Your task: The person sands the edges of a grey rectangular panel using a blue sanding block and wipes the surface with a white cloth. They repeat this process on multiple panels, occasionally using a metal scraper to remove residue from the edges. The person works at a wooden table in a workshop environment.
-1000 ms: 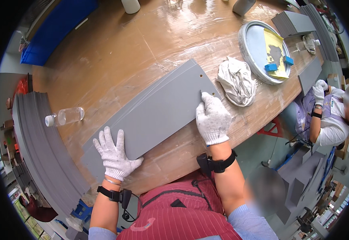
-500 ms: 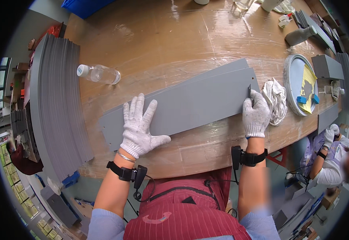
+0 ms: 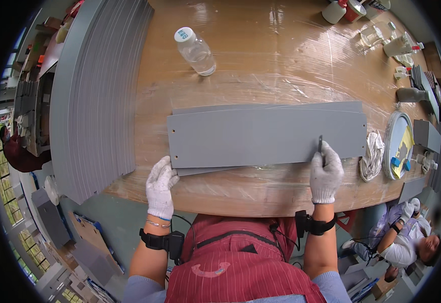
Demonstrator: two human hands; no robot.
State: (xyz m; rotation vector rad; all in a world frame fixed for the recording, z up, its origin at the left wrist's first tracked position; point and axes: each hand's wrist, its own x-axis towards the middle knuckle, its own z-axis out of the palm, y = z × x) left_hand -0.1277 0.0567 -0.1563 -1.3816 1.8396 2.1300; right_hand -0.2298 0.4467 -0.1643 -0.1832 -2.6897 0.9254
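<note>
Two long grey panels lie one over the other on the table in front of me, slightly out of line. The upper grey panel (image 3: 251, 139) has small holes near its ends; the lower panel (image 3: 210, 171) peeks out along the near left and far edges. My left hand (image 3: 161, 187), in a white knit glove, has its fingers bunched at the near left corner of the upper panel. Between the gloved thumb and fingers of my right hand (image 3: 326, 174) is a small dark flat blade (image 3: 320, 144), held upright over the panel's right part. Its exact kind does not show.
A tall stack of grey panels (image 3: 96, 101) stands at the left. Beyond my panels is a clear bottle (image 3: 196, 52). To the right lie a white rag (image 3: 372, 157) and a round lid (image 3: 389, 146) with yellow sandpaper. A co-worker (image 3: 407, 232) sits at far right.
The upper panel has turned to lie nearly level across my view. My left hand has gone from spread flat on it to its near left corner. My right hand still holds the blade.
</note>
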